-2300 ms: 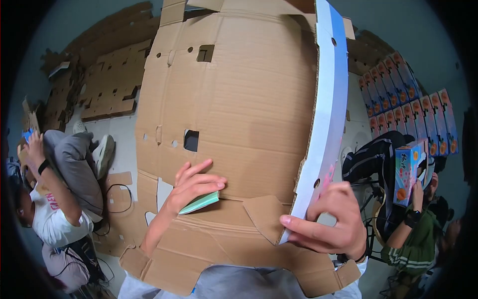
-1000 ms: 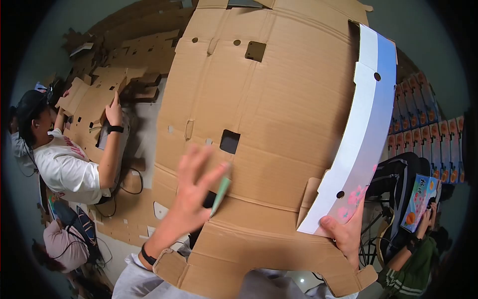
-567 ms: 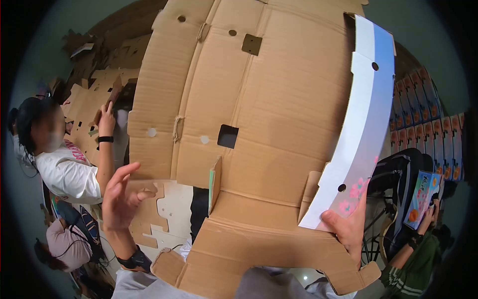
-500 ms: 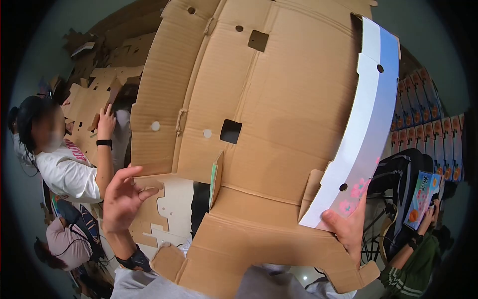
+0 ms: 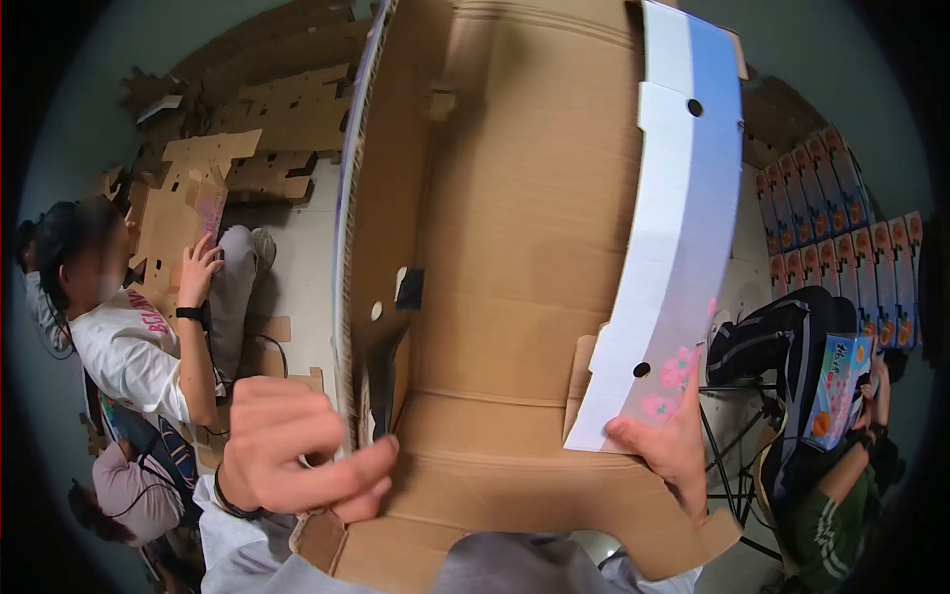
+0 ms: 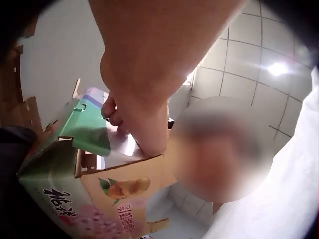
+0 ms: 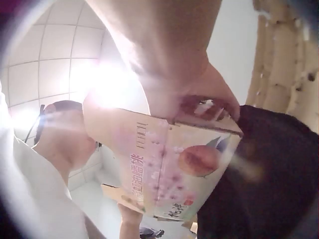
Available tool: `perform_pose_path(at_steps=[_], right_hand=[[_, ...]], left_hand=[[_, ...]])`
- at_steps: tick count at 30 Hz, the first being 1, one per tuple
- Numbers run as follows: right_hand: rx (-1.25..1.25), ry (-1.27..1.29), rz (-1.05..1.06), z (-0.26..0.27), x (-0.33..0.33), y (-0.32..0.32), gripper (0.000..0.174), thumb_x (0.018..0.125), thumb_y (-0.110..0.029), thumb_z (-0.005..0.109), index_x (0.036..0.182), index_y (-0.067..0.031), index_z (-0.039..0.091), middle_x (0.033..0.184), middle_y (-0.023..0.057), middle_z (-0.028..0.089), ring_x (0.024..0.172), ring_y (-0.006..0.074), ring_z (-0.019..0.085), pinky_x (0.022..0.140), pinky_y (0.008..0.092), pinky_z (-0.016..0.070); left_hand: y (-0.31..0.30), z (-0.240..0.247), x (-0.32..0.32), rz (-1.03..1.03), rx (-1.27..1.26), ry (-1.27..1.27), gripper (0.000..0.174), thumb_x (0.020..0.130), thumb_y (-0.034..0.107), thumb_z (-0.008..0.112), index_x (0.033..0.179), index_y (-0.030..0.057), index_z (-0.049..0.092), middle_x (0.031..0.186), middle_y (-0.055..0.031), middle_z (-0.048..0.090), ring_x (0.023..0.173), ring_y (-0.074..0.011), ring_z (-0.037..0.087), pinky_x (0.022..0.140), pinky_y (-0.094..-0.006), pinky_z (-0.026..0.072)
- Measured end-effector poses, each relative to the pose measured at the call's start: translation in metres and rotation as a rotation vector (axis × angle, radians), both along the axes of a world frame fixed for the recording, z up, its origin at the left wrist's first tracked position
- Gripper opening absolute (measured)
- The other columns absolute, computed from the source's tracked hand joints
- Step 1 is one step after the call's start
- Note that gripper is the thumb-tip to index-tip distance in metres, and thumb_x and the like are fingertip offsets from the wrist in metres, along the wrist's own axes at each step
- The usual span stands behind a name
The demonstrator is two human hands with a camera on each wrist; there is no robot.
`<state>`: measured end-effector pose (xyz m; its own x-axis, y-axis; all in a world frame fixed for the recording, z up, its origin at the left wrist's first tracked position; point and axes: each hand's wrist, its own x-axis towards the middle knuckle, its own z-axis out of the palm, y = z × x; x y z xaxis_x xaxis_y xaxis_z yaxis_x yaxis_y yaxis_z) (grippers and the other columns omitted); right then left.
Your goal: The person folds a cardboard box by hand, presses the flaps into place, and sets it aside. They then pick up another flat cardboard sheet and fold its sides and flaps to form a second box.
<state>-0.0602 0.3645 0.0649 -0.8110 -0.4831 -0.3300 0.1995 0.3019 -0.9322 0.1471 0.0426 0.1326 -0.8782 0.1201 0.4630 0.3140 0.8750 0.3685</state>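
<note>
A large brown cardboard box [image 5: 534, 218] lies partly folded across the lap, its plain inside facing up. On the right its printed side panel [image 5: 658, 247], white and blue with pink blossoms, stands folded. My right hand [image 5: 668, 445] grips that panel's near end, thumb on top. The left side panel [image 5: 381, 208] stands upright, edge toward the head view. My left hand [image 5: 302, 450] has curled fingers around its near end, index finger over the inner corner; the exact contact is partly hidden. The left wrist view shows the printed outside [image 6: 124, 189] with fruit and characters.
Flattened cardboard [image 5: 287, 109] lies on the floor at the back left. A person in a white shirt [image 5: 129, 346] handles cardboard there. At right are rows of printed boxes [image 5: 861, 257] and a person in green [image 5: 831, 505] holding a printed box [image 5: 836, 391].
The left side panel has swung from lying outward to upright. My left hand, earlier raised with spread fingers, has come right to its near end. The right hand and its panel have shifted slightly left.
</note>
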Motion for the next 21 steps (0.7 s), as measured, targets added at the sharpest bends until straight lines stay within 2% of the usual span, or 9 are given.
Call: perform_pose_path(at_steps=[3, 5, 6, 9, 10, 13, 14, 17, 21], right_hand=[[0.102, 0.06, 0.192, 0.025, -0.001, -0.02, 0.124, 0.069, -0.014, 0.098, 0.162, 0.0002, 0.018, 0.141, 0.0174, 0.048, 0.128, 0.0274, 0.051, 0.104, 0.0424, 0.0498], [0.122, 0.182, 0.223, 0.022, 0.001, -0.023, 0.117, 0.072, -0.015, 0.096, 0.161, -0.0015, 0.02, 0.139, 0.017, 0.049, 0.127, 0.027, 0.053, 0.104, 0.042, 0.0492], [0.128, 0.239, 0.24, 0.019, 0.003, -0.026, 0.114, 0.074, -0.015, 0.095, 0.161, -0.0024, 0.021, 0.139, 0.0168, 0.05, 0.127, 0.0268, 0.053, 0.105, 0.0418, 0.0489], [-0.133, 0.086, 0.158, 0.005, 0.004, -0.024, 0.106, 0.079, -0.016, 0.091, 0.159, -0.0011, 0.024, 0.138, 0.0164, 0.052, 0.127, 0.0276, 0.055, 0.107, 0.0421, 0.0477], [-0.15, 0.07, 0.136, 0.007, 0.005, -0.024, 0.104, 0.08, -0.016, 0.089, 0.159, -0.0009, 0.024, 0.137, 0.0162, 0.053, 0.126, 0.0277, 0.055, 0.107, 0.0423, 0.0475], [-0.209, 0.029, 0.065, 0.016, 0.009, -0.027, 0.099, 0.083, -0.015, 0.085, 0.159, 0.0, 0.023, 0.137, 0.0163, 0.054, 0.127, 0.0283, 0.055, 0.108, 0.0429, 0.0468], [-0.234, 0.02, 0.043, 0.017, 0.011, -0.029, 0.098, 0.084, -0.015, 0.084, 0.159, 0.0004, 0.023, 0.138, 0.0167, 0.053, 0.128, 0.0287, 0.055, 0.108, 0.0429, 0.0466], [-0.246, -0.008, 0.007, 0.018, 0.013, -0.03, 0.097, 0.085, -0.015, 0.081, 0.16, 0.0009, 0.022, 0.142, 0.018, 0.05, 0.133, 0.0295, 0.051, 0.111, 0.043, 0.044], [-0.2, -0.016, -0.006, 0.014, 0.014, -0.028, 0.101, 0.083, -0.015, 0.081, 0.162, 0.0011, 0.021, 0.147, 0.02, 0.045, 0.139, 0.0306, 0.045, 0.116, 0.043, 0.0386]], left_hand=[[0.022, -0.009, -0.027, -0.149, -0.084, -0.035, 0.025, 0.082, 0.03, 0.08, 0.099, 0.0136, 0.077, 0.066, 0.0042, 0.048, 0.056, -0.0136, 0.05, 0.049, -0.03, 0.0373], [0.046, -0.035, -0.054, -0.2, -0.038, -0.161, 0.026, 0.087, 0.029, 0.077, 0.108, 0.0139, 0.074, 0.079, 0.0007, 0.05, 0.071, -0.0144, 0.053, 0.058, -0.0279, 0.0417], [0.048, -0.04, -0.06, -0.246, -0.356, -0.289, 0.025, 0.092, 0.023, 0.071, 0.115, 0.0152, 0.071, 0.087, -0.0016, 0.048, 0.08, -0.0163, 0.053, 0.066, -0.0287, 0.0451], [0.046, -0.045, -0.051, -0.225, -0.208, -0.185, 0.023, 0.093, 0.017, 0.067, 0.116, 0.0157, 0.071, 0.086, -0.0016, 0.05, 0.082, -0.0167, 0.055, 0.071, -0.0303, 0.048], [0.035, -0.033, -0.04, -0.234, -0.173, -0.308, 0.028, 0.093, 0.018, 0.067, 0.121, 0.0184, 0.072, 0.105, -0.0022, 0.065, 0.102, -0.0189, 0.061, 0.091, -0.0333, 0.0488], [0.017, -0.04, -0.019, 0.018, -0.264, -0.094, 0.035, 0.094, 0.021, 0.068, 0.128, 0.0223, 0.072, 0.137, -0.001, 0.068, 0.125, -0.0224, 0.06, 0.111, -0.0373, 0.0391], [0.012, -0.054, -0.004, 0.024, -0.297, -0.139, 0.039, 0.095, 0.026, 0.069, 0.133, 0.0261, 0.072, 0.155, 0.0014, 0.059, 0.141, -0.0262, 0.052, 0.12, -0.043, 0.0307], [0.015, -0.042, 0.007, -0.027, -0.166, -0.348, 0.046, 0.094, 0.025, 0.063, 0.14, 0.0229, 0.067, 0.158, -0.0003, 0.055, 0.146, -0.021, 0.05, 0.114, -0.0451, 0.042], [0.011, -0.016, 0.0, -0.083, -0.077, -0.562, 0.057, 0.092, 0.027, 0.063, 0.148, 0.0194, 0.06, 0.162, -0.0045, 0.051, 0.146, -0.0293, 0.05, 0.114, -0.0498, 0.041]])
